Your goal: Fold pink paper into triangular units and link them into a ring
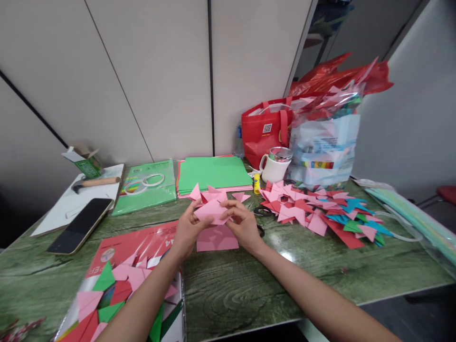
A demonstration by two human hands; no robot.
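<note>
While both hands pinch it from either side, a pink folded paper piece point(213, 211) hangs just above the green wood-grain surface point(249, 280).

Its matte sheet is creased into sharp triangular flaps; the left hand point(185, 232) has its grip closed on the left edge, the right hand point(242, 224) closed on the right. One flat pink square sheet point(217, 239) lies directly beneath. Behind sits one stack of green paper point(213, 173); to the right spreads a heap of pointed paper triangles point(320, 213), pink, red, blue and green. One white mug point(275, 166) with a shiny metal rim stands near one yellow glue stick point(256, 183). One glossy black phone point(80, 225) rests at left.
</note>
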